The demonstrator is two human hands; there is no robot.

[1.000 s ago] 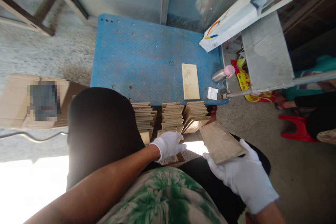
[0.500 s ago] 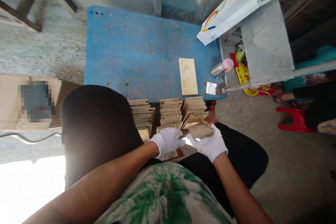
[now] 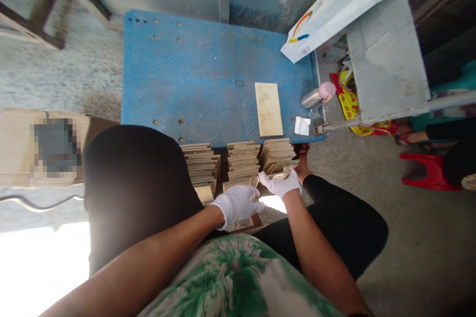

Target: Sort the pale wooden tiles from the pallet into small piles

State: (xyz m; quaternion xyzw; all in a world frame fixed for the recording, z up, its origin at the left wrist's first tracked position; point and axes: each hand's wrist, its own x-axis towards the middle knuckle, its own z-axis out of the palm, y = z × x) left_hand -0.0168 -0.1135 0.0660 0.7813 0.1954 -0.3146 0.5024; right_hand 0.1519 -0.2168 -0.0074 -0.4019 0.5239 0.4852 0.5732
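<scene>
Both my hands wear white gloves. My right hand (image 3: pixel 280 185) is wrapped round a thin pale board (image 3: pixel 280 175) at the near end of the right row of boards (image 3: pixel 278 152); the glove hides part of it. Before the middle row (image 3: pixel 243 158), my left hand (image 3: pixel 237 204) has its fingers and thumb apart, with nothing seen between them. The left row (image 3: pixel 203 163) stands close to my left knee. All three rows are thin rectangular boards set on edge, one leaning behind another.
A single board (image 3: pixel 268 109) lies flat on the blue table (image 3: pixel 186 79). Near it are a white packet (image 3: pixel 302 126) and a metal flask with a pink lid (image 3: pixel 318 95). A white bag (image 3: pixel 327 15), a red stool (image 3: pixel 427 172) and another person's foot (image 3: pixel 407 137) are to the right.
My right hand has moved forward and left with its board, from beside my right thigh to the near end of the right row. My left hand has barely moved.
</scene>
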